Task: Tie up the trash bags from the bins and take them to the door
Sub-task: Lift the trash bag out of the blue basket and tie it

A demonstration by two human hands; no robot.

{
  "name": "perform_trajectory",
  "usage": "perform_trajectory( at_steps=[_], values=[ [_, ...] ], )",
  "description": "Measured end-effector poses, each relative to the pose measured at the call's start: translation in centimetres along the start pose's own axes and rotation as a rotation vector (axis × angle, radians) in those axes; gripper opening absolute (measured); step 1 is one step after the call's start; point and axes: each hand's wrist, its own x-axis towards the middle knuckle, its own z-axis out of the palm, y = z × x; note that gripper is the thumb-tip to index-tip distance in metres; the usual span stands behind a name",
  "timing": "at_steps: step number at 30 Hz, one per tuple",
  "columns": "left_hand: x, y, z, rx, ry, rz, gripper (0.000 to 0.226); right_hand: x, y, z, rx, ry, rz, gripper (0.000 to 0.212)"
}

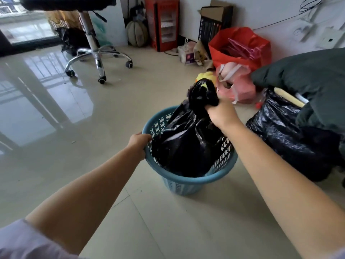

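Crinkled black trash bag (186,143) — neck bunched

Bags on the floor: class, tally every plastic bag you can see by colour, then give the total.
Black: 3 - bag in the blue bin, bag at right, bag behind the chair
Red: 1 - red bag
Pink: 1 - pink bag
Total: 5

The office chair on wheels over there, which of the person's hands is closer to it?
Left. The left hand grips the blue bin's rim on the side facing the office chair. The right hand holds the black bag's gathered top, on the bin's far side from it.
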Motion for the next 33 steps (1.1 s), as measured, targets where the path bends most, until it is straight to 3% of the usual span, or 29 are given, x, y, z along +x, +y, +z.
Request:
perform_trajectory(
  at_steps=[7, 12, 15, 20, 23, 27, 30, 33],
  values=[
    [1.5, 0.4, -0.9, -0.332, 0.337, 0.082, 0.037, -0.2, -5.5, -6.8, 0.244, 0.424, -0.174, 0.026],
    [3.1, 0.4, -3.1, -0.637, 0.554, 0.099, 0.043, -0.9, -5.6, -8.6, 0.327, 0.489, -0.207, 0.024],
    [3.7, 0.5, -3.1, -0.700, 0.460, 0.078, 0.049, -0.9, -4.6, -7.6, 0.253, 0.439, -0.206, 0.025],
    [3.9, 0.8, -1.7, -0.534, 0.278, 0.003, 0.055, -1.8, -2.1, -2.9, 0.100, 0.246, -0.264, 0.025],
    [3.2, 0.9, -1.8, -0.499, 0.217, -0.029, 0.050, -2.4, 1.6, 0.4, -0.032, 0.022, 0.018, 0.018],
    [2.4, 1.0, -1.7, -0.427, 0.234, -0.078, 0.047, -3.8, 6.7, 2.6, -0.082, -0.145, 0.303, 0.013],
    [-0.4, 1.6, 0.1, -0.381, 0.243, -0.161, 0.039, -4.8, 9.2, 3.1, -0.227, -0.297, 0.379, 0.010],
    [-3.8, 1.6, 3.6, -0.250, 0.035, -0.202, 0.043, -4.4, 9.6, 2.5, -0.288, -0.311, 0.369, 0.022]
  ],
)
